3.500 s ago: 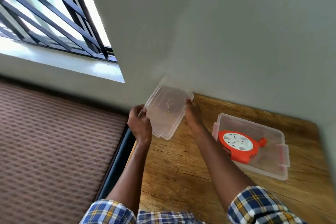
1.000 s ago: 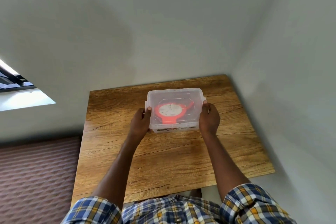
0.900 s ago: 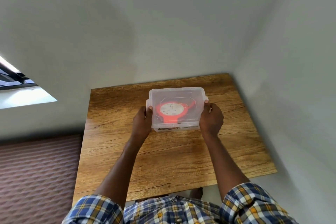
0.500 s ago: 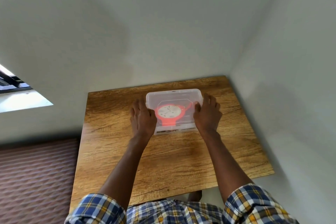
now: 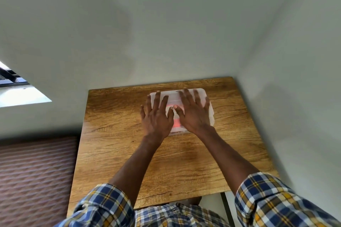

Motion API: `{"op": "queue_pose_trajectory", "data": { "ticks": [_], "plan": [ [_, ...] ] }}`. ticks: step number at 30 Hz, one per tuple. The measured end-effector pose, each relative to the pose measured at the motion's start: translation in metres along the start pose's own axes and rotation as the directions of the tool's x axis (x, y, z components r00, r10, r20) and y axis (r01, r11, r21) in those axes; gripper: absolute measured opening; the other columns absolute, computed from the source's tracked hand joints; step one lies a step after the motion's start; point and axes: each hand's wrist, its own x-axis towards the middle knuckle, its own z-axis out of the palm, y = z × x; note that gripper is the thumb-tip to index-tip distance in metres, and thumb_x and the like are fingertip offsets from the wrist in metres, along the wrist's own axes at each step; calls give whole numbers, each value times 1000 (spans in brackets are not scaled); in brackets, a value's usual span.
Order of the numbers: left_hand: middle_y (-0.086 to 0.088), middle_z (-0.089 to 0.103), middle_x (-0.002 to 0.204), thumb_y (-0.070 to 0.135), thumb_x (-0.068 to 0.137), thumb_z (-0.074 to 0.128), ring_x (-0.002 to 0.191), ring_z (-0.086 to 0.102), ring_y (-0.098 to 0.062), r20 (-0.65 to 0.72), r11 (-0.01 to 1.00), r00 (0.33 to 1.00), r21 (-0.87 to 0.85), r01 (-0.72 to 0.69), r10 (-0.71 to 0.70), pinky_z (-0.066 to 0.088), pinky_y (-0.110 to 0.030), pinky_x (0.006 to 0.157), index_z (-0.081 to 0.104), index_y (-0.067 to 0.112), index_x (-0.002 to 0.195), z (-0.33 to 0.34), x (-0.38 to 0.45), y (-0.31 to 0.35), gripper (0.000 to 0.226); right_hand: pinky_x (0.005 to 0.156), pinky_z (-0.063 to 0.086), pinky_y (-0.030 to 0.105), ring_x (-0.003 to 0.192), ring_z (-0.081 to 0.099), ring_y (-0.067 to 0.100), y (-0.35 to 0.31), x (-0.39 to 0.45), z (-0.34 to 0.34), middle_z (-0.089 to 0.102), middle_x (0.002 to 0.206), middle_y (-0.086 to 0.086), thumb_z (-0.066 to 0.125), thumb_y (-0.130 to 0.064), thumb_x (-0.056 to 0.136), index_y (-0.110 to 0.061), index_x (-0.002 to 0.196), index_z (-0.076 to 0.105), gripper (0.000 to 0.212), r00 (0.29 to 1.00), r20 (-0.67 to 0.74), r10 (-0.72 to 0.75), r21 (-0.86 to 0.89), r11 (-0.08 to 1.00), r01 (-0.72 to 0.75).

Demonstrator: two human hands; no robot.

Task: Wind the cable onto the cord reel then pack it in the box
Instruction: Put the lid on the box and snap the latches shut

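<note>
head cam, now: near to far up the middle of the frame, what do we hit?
Plaid shirt → bare table → left hand and right hand flat, side by side, on the box → far table strip → wall.

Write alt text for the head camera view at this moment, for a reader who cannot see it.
Both hands, left hand and right hand, lie flat with fingers spread on the lid of a clear plastic box on a wooden table. A patch of the orange cord reel shows between them.
</note>
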Motion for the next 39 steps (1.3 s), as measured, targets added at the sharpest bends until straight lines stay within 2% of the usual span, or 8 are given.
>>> {"op": "queue_pose_trajectory", "data": {
  "ticks": [6,13,17,22,25,27,34,39],
  "plan": [
    [9,9,177,56,107,34,164,0,-27,28,999,999,2,33,-33,5,-65,126,26,40,164,-4,0,3,60,122,1,63,157,-8,16,3,4,-2,-4,170,-14,14,-55,106,-41,161,8,57,992,74,-101,61,993,97],
    [5,20,175,57,105,37,163,9,-30,-24,1000,1000,-28,4,-5,16,-68,122,35,38,159,3,1,-4,58,119,4,64,157,-10,20,42,-6,-5,-4,170,-17,13,-59,106,-39,161,5,59,997,35,68,56,996,-70],
    [0,30,172,33,101,58,160,20,-31,-118,960,993,-281,-7,-27,30,-64,120,42,25,156,-2,1,-10,58,121,4,65,157,-11,21,38,-6,-12,-5,170,-14,16,-59,105,-35,162,5,62,996,75,51,46,997,-54],
    [-14,38,162,57,86,78,145,42,-35,180,633,860,-608,480,-478,42,-59,115,42,12,155,-3,-20,-41,90,121,6,61,158,3,20,3,-1,-26,9,171,-7,47,-55,101,-31,158,23,66,997,-4,-76,67,995,76],
    [-8,78,95,85,68,75,81,71,-17,376,418,809,-712,565,-453,58,-33,72,79,7,99,-5,-36,-58,84,123,10,57,156,12,15,-38,19,-29,24,167,-9,54,-43,100,-34,151,39,54,961,38,-275,116,956,270],
    [0,64,63,78,76,75,57,57,-13,336,359,838,-788,501,-431,44,-33,57,72,7,71,-5,-41,-57,71,122,12,56,154,19,12,-64,37,-27,32,163,-11,54,-36,100,-33,146,47,47,920,69,-387,100,920,379],
    [-4,65,73,63,67,92,64,60,-19,499,-49,746,-843,536,-441,47,-31,55,72,8,90,5,-40,-52,63,114,25,59,140,42,21,-113,84,-12,57,143,-8,44,-43,103,-35,127,65,33,810,391,-438,-33,873,487],
    [0,73,79,68,63,91,67,65,-19,530,-79,723,-826,558,-444,49,-33,54,79,9,96,6,-40,-49,69,105,36,48,140,40,30,-119,95,-17,54,147,-5,40,-48,103,-31,133,63,41,743,543,-391,-82,856,510]
  ]
}}
